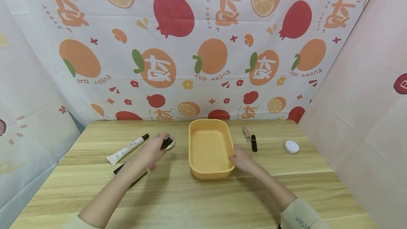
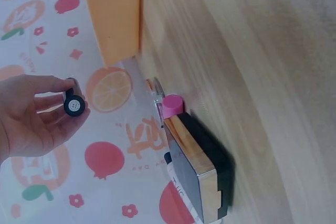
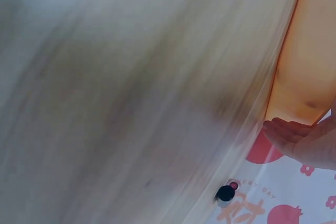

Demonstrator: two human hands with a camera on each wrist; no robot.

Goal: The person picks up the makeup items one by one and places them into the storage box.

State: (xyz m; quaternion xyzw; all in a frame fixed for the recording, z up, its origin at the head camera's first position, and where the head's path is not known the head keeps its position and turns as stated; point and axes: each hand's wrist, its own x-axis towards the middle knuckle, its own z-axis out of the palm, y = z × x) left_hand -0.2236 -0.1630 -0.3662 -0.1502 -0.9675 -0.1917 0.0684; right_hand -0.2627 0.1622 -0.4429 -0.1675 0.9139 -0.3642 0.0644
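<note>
My left hand (image 1: 155, 148) pinches a small black cylindrical tube, like a lipstick (image 1: 166, 143), between thumb and fingers. In the left wrist view the tube's round base (image 2: 74, 105) shows a white sticker. In the head view it overlaps a round clear-lidded compact (image 1: 172, 144) on the table. My right hand (image 1: 243, 159) grips the right side of a yellow-orange plastic bin (image 1: 212, 176), thumb at the rim and fingers against the outer wall. The bin stands upright at the middle of the table.
Left on the wooden table (image 1: 197, 204) lie a white TWG squeeze tube (image 1: 125, 151), a dark flat box (image 2: 197, 166) partly under my forearm, and a pink cap (image 1: 152, 167). Right of the bin lie a pinkish lipstick (image 1: 246, 133), a black tube (image 1: 254, 143) and a white round case (image 1: 291, 147).
</note>
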